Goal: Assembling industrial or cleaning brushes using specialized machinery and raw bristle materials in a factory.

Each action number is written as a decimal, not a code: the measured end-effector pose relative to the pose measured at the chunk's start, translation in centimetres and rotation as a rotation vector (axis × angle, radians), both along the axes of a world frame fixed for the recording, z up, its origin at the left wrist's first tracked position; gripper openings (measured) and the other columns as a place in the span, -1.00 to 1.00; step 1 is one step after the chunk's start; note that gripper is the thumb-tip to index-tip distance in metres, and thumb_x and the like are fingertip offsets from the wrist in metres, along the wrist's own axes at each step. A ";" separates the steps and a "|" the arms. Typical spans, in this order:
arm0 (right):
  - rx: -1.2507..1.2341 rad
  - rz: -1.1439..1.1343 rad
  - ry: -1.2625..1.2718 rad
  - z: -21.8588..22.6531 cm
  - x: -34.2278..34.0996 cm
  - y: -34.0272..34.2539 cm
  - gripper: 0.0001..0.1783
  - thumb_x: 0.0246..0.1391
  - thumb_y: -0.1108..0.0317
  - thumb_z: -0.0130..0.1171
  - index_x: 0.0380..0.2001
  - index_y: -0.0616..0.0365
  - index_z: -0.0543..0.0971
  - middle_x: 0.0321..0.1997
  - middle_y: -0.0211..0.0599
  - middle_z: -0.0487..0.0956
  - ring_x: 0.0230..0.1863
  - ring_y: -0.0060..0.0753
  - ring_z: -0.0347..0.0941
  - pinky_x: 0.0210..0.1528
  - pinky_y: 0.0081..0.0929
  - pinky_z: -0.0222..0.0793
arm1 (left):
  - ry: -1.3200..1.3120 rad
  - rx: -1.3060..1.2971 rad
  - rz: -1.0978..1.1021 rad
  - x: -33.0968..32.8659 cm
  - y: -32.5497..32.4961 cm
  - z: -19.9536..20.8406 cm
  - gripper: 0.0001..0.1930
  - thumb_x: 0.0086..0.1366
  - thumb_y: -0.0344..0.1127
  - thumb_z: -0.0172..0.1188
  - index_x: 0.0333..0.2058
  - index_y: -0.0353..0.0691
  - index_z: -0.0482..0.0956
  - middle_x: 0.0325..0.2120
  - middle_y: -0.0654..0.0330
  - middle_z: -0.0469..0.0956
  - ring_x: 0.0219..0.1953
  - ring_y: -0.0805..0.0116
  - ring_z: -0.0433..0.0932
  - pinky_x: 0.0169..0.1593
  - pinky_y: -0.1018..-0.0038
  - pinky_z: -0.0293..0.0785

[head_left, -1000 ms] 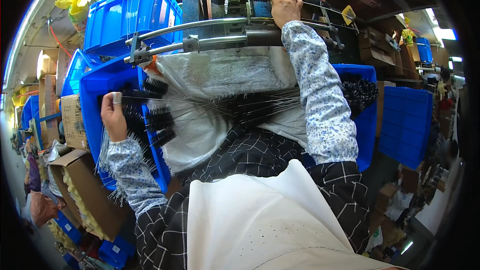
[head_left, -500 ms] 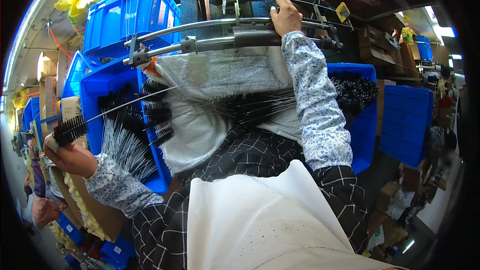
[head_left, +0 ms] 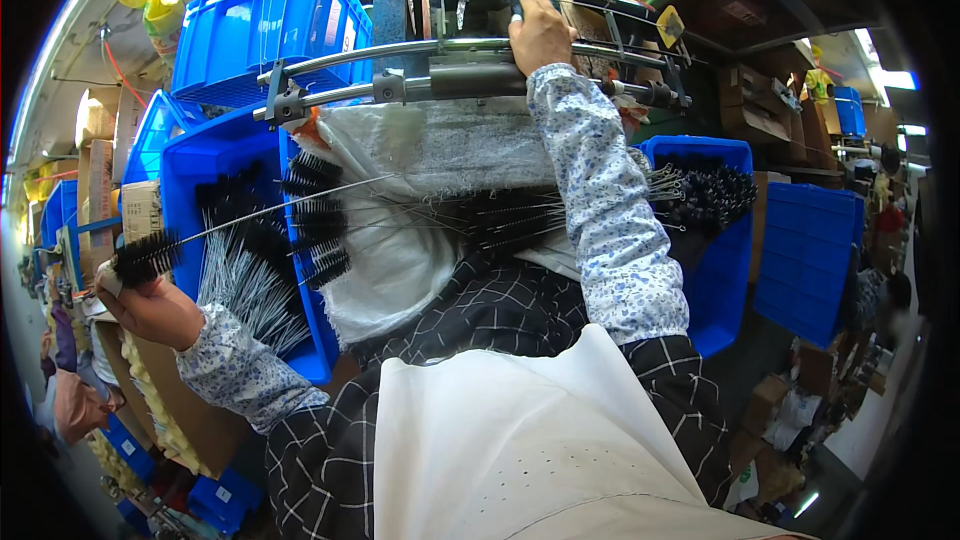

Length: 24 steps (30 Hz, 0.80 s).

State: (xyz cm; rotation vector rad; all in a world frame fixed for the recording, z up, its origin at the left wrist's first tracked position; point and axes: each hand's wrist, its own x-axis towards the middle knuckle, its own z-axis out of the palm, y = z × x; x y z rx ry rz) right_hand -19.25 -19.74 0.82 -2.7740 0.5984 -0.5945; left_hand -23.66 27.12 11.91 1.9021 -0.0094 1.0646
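Black wire-stemmed brush (head_left: 150,255), nearly level

One bottle brush (head_left: 150,255) in hand at nine o'clock; four blue crates (head_left: 225,155) hold brushes too many to count.

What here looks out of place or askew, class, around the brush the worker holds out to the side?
Little stands out. The left hand holds one black wire-stemmed brush out past the blue bin, its long wire slanting across the bin toward the white sack. Brushes on the lap lie in a loose, uneven heap.
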 end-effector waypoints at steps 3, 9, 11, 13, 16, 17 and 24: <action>-0.050 -0.016 -0.029 -0.2 0.6 1.5 -0.71 -0.09 0.37 -0.01 -0.21 0.08 0.46 -0.25 -0.36 0.46 -0.21 -0.38 0.39 -0.22 -0.30 0.17 | -0.016 0.475 0.149 0.2 -3.3 -0.3 -0.77 0.14 -0.52 -0.03 -0.19 -0.41 0.35 -0.27 0.11 0.31 -0.27 0.38 0.39 -0.23 0.57 0.40; -0.061 0.008 0.026 0.3 0.5 1.9 -0.74 -0.07 0.37 -0.01 -0.24 0.09 0.46 -0.25 -0.35 0.46 -0.22 -0.39 0.39 -0.21 -0.32 0.17 | -0.029 -0.456 -0.288 0.7 -5.3 -0.2 -0.76 0.20 -0.30 -0.03 -0.25 -0.36 0.36 -0.32 0.15 0.35 -0.32 0.45 0.38 -0.27 0.59 0.39; -0.097 0.001 0.031 0.4 -0.3 0.4 -0.73 -0.08 0.37 0.00 -0.23 0.09 0.46 -0.24 -0.34 0.46 -0.21 -0.38 0.39 -0.20 -0.30 0.17 | -0.024 -0.519 -0.300 0.6 -5.5 -0.1 -0.75 0.21 -0.30 -0.04 -0.26 -0.40 0.36 -0.36 0.17 0.35 -0.32 0.42 0.40 -0.28 0.57 0.42; -0.057 -0.006 0.021 0.3 -1.1 -2.1 -0.66 -0.11 0.36 0.02 -0.17 0.08 0.44 -0.21 -0.31 0.46 -0.18 -0.36 0.38 -0.16 -0.25 0.14 | -0.018 -0.583 -0.311 0.7 -5.5 -0.1 -0.74 0.21 -0.30 -0.06 -0.27 -0.44 0.35 -0.39 0.18 0.35 -0.32 0.40 0.42 -0.29 0.56 0.44; -0.047 0.027 0.026 0.0 -1.8 -5.0 -0.63 -0.12 0.30 0.02 -0.15 0.07 0.43 -0.18 -0.29 0.46 -0.14 -0.33 0.38 -0.09 -0.23 0.16 | -0.022 -0.621 -0.307 0.3 -5.1 0.1 -0.77 0.20 -0.32 -0.05 -0.29 -0.41 0.36 -0.39 0.18 0.36 -0.34 0.42 0.43 -0.31 0.58 0.44; -0.022 0.046 0.023 -0.2 -1.8 -5.9 -0.63 -0.12 0.28 0.03 -0.15 0.06 0.44 -0.16 -0.29 0.45 -0.12 -0.32 0.37 -0.07 -0.22 0.17 | -0.025 -0.585 -0.299 0.2 -5.1 0.2 -0.78 0.19 -0.34 -0.05 -0.28 -0.41 0.36 -0.37 0.18 0.37 -0.34 0.41 0.43 -0.30 0.58 0.44; -0.236 -0.082 0.300 1.2 -1.1 -12.5 -0.65 0.01 0.05 -0.22 -0.20 -0.16 0.45 -0.22 -0.25 0.48 -0.09 -0.15 0.33 -0.06 -0.26 0.19 | 0.181 -0.529 -0.542 0.8 -12.4 -1.2 -0.83 0.22 -0.31 -0.08 -0.26 -0.25 0.35 -0.43 0.25 0.39 -0.45 0.49 0.42 -0.48 0.59 0.43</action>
